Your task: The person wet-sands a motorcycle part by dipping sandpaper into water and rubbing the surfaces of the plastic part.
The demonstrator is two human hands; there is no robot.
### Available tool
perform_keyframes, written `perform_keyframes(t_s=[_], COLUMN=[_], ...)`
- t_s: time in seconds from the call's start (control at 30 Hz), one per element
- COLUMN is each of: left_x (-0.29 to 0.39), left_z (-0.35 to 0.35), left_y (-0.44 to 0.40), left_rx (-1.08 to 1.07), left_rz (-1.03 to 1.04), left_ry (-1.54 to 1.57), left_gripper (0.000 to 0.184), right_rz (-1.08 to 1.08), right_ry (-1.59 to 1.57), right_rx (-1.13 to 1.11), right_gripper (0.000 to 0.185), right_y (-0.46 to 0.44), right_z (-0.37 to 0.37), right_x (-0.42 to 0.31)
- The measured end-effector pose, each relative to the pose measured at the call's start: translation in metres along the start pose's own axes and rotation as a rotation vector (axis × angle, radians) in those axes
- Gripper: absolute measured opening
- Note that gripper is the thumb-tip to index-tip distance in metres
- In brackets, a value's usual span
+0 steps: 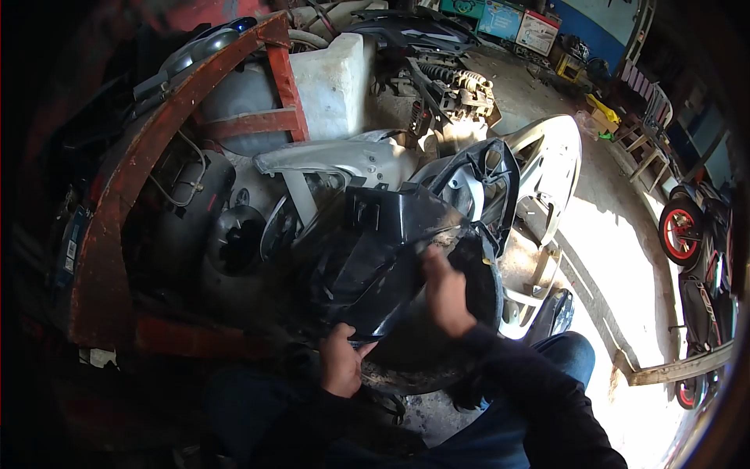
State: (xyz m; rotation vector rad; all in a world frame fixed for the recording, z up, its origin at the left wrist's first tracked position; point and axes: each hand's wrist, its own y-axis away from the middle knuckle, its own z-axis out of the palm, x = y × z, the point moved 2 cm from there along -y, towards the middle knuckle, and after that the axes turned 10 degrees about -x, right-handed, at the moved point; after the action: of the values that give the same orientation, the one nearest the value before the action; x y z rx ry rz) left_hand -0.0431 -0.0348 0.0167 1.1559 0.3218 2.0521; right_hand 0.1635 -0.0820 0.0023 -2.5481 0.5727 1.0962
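A black plastic motorcycle body panel (383,258) lies tilted in front of me, with a raised boxy part at its top and a dusty patch at its upper right. My left hand (341,361) is closed on the panel's lower edge, thumb on top. Against the panel's right side, my right hand (448,295) has its fingers curled in; whatever they hold, if anything, is hidden. Beneath the panel shows a dark, worn round rim (406,381), whose kind I cannot make out.
Grey fairing pieces (344,160) and a pale plastic frame (558,156) lie beyond the panel. A red metal frame (117,203) curves along the left. Shock absorbers (469,82) sit farther back. At right stand a motorcycle (703,273) with red-rimmed wheels and a wooden bar (680,365).
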Motion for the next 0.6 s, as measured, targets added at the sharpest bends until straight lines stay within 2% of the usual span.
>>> perform_keyframes(t_s=[0.03, 0.1, 0.17, 0.2, 0.23, 0.3, 0.33, 0.37, 0.43, 0.47, 0.5, 0.57, 0.6], left_x=[-0.002, 0.003, 0.004, 0.003, 0.002, -0.001, -0.006, -0.007, -0.002, 0.001, 0.0, 0.004, 0.005], left_z=[-0.002, 0.0, 0.0, 0.002, 0.003, -0.005, -0.013, -0.016, -0.005, 0.0, 0.001, 0.003, 0.004], left_y=[0.001, 0.004, 0.006, 0.005, 0.005, -0.003, -0.005, -0.008, 0.0, -0.001, 0.0, -0.001, 0.003], left_rx=[0.008, -0.033, -0.068, -0.027, 0.015, 0.015, 0.015, 0.005, -0.05, -0.041, -0.029, -0.045, 0.013], left_rz=[0.011, -0.014, -0.037, -0.027, -0.019, -0.009, -0.042, -0.064, -0.028, -0.029, -0.035, -0.005, -0.009], left_ry=[0.013, 0.032, 0.048, 0.004, -0.037, -0.026, -0.039, -0.046, -0.015, -0.008, 0.0, -0.046, -0.013], left_gripper=[0.033, 0.033, 0.033, 0.032, 0.032, 0.03, 0.03, 0.03, 0.03, 0.03, 0.03, 0.029, 0.034], right_rz=[-0.328, -0.553, -0.295, -0.088, -0.148, -0.169, -0.444, -0.66, -0.53, -0.22, -0.172, -0.322, -0.584], right_ry=[0.118, 0.068, -0.074, -0.173, -0.075, -0.053, -0.111, 0.041, -0.006, -0.071, -0.097, 0.061, 0.023], right_rx=[0.106, -0.188, -0.076, 0.006, 0.069, -0.136, -0.199, -0.287, -0.123, -0.129, -0.018, -0.089, -0.147], right_gripper=[0.03, 0.028, 0.029, 0.028, 0.029, 0.031, 0.032, 0.032, 0.029, 0.027, 0.027, 0.024, 0.026], right_y=[0.021, 0.045, 0.013, -0.012, -0.027, 0.012, 0.033, 0.044, 0.018, 0.0, -0.026, 0.01, 0.031], right_z=[0.018, 0.013, 0.006, 0.002, 0.005, 0.01, 0.025, 0.023, 0.02, 0.01, 0.005, 0.02, 0.03], right_x=[-0.01, -0.048, -0.019, 0.0, 0.019, -0.037, -0.047, -0.067, -0.053, -0.042, -0.036, -0.05, -0.063])
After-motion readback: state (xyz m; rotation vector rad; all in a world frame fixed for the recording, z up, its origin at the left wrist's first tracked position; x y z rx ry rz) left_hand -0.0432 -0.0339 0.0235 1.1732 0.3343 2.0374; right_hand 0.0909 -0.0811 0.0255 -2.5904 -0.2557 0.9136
